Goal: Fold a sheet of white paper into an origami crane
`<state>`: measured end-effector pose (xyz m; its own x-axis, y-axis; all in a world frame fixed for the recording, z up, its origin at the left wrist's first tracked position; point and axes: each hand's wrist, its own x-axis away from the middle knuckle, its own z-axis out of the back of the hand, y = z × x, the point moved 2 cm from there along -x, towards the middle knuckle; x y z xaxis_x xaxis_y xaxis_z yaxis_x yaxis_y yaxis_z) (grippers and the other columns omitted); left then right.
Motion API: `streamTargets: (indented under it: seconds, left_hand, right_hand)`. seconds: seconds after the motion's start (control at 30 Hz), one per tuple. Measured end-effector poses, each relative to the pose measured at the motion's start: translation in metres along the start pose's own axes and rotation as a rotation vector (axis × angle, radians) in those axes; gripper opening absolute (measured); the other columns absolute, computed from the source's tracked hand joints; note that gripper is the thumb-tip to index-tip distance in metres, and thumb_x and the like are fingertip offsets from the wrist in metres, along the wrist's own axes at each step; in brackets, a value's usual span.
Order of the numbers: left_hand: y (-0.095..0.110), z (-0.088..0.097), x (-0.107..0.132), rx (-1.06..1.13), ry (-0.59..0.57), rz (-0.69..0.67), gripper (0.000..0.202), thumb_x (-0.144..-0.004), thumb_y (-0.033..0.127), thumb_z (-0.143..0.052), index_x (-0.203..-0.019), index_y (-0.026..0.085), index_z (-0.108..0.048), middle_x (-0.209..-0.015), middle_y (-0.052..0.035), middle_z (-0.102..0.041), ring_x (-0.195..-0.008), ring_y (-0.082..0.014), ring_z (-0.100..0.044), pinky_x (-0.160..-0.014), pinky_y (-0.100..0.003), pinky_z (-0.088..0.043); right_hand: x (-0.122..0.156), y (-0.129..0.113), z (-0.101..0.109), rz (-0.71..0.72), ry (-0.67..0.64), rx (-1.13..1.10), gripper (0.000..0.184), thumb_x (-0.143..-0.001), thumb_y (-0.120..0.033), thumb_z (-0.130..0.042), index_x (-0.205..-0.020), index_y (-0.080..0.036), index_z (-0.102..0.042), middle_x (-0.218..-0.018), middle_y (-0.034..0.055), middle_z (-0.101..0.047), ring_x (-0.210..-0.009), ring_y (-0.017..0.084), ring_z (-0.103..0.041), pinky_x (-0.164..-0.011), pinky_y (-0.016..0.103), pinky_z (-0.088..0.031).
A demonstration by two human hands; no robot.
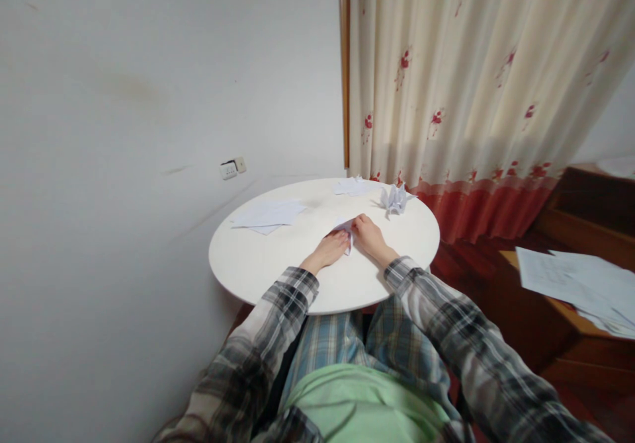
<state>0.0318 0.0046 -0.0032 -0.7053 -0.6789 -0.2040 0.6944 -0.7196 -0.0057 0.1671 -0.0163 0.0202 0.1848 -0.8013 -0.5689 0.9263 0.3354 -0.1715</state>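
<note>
A small folded piece of white paper [349, 227] lies on the round white table [278, 268] between my hands. My left hand [331, 248] rests on its left part with the fingers stretched out flat. My right hand [370, 238] is closed at the paper's right edge, fingers curled and pressed together on it. Both hands hide much of the paper, so its full shape cannot be made out. Just beyond my right hand stands a folded paper figure [395, 200] with pointed tips.
Loose white sheets [270, 214] lie on the table's left side, and more paper [351, 186] at its far edge. A wall with a socket [229, 170] borders the left. A patterned curtain [461, 99] hangs behind. Papers [575, 281] cover a wooden surface at the right.
</note>
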Motion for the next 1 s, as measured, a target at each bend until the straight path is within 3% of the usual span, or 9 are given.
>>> streamTargets:
  seconds: [0.13,0.37,0.7,1.0]
  left_hand:
    - [-0.002,-0.003,0.0,0.019,0.025,-0.032,0.036,-0.089,0.021,-0.028,-0.116,0.017,-0.05,-0.132,-0.0086,-0.045,-0.126,-0.0166,-0.035,-0.106,-0.033,-0.02]
    - [0.008,0.011,0.002,0.083,0.009,0.115,0.043,-0.089,0.032,-0.029,-0.123,0.01,-0.045,-0.134,-0.0132,-0.041,-0.126,-0.0202,-0.035,-0.106,-0.034,-0.022]
    - [0.006,0.009,0.002,0.071,-0.027,0.134,0.043,-0.089,0.028,-0.03,-0.125,0.009,-0.043,-0.136,-0.0142,-0.037,-0.129,-0.0192,-0.03,-0.107,-0.033,-0.021]
    - [0.005,0.009,0.002,0.107,-0.024,0.146,0.046,-0.087,0.036,-0.035,-0.126,0.012,-0.042,-0.138,-0.0132,-0.035,-0.13,-0.0211,-0.027,-0.106,-0.037,-0.021]
  right_hand:
    - [-0.001,0.001,-0.001,-0.004,0.003,0.004,0.012,-0.086,-0.018,-0.042,-0.09,-0.015,-0.053,-0.095,0.0092,-0.053,-0.088,0.017,-0.048,-0.071,0.024,-0.038]
    - [-0.002,0.001,-0.003,-0.012,0.005,-0.02,0.013,-0.086,-0.02,-0.042,-0.089,-0.016,-0.053,-0.095,0.0094,-0.052,-0.088,0.018,-0.048,-0.07,0.025,-0.038]
    - [0.002,-0.005,0.003,-0.001,0.032,-0.073,0.014,-0.08,-0.016,-0.043,-0.089,-0.017,-0.052,-0.096,0.0075,-0.052,-0.089,0.017,-0.048,-0.075,0.025,-0.039]
    - [0.002,-0.006,0.005,0.02,0.011,-0.104,0.016,-0.076,-0.013,-0.045,-0.09,-0.016,-0.053,-0.096,0.0079,-0.052,-0.091,0.017,-0.048,-0.077,0.026,-0.039]
